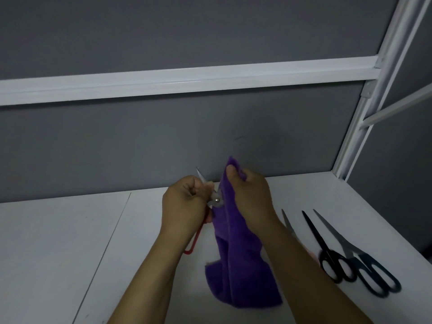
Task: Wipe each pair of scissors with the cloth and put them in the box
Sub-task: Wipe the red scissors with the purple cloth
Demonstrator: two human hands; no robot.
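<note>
Over the white table (70, 253), a purple cloth (243, 265) hangs from the right hand (252, 197), which pinches its top edge. Just left of that grip, the left hand (184, 204) clasps red-handled scissors (216, 199), tip up, pivot against the cloth. Right of both grips lie teal-handled scissors (374, 274), black-handled scissors (332, 260) and a half-hidden third blade (287, 222).

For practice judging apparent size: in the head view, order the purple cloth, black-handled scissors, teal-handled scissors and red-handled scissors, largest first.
1. purple cloth
2. teal-handled scissors and black-handled scissors: too alike to rank
3. red-handled scissors, though the left hand hides part, so unsure
</note>
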